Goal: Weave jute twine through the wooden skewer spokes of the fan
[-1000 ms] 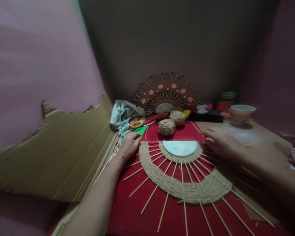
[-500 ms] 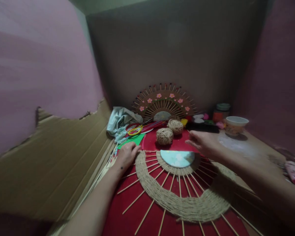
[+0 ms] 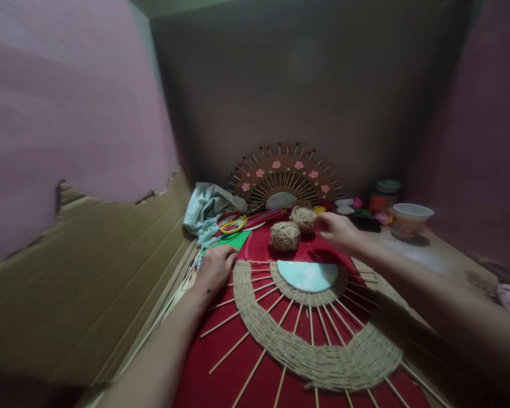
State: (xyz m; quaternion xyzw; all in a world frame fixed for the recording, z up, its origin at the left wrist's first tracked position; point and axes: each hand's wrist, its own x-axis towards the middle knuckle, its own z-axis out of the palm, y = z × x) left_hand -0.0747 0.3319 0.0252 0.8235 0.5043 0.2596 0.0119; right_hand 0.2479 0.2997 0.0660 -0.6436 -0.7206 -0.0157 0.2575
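Observation:
A half-round woven fan (image 3: 327, 362) of twine and thin sticks lies on the red surface, with a pale blue half-disc (image 3: 308, 275) at its centre. At its upper left end, my left hand (image 3: 215, 267) is closed on the edge, fingers curled over the stick ends. My right hand (image 3: 339, 230) hovers past the fan's right end, beside the rear twine ball (image 3: 302, 219). Its fingers are bent and drawn together; what they pinch, if anything, is too small to make out. Another twine ball (image 3: 284, 236) sits just in front.
Against the back wall leans a finished-looking fan (image 3: 280, 170) with pink flowers. Yellow-handled scissors (image 3: 233, 225), a crumpled pale cloth (image 3: 208, 209) and green paper (image 3: 233, 241) lie at left. A bowl (image 3: 410, 221) and a jar (image 3: 385, 195) stand right. Cardboard (image 3: 89, 283) rises along the left.
My right hand has moved left and away from me, from above the fan's right end to beside the rear twine ball. My left hand has stayed almost in place.

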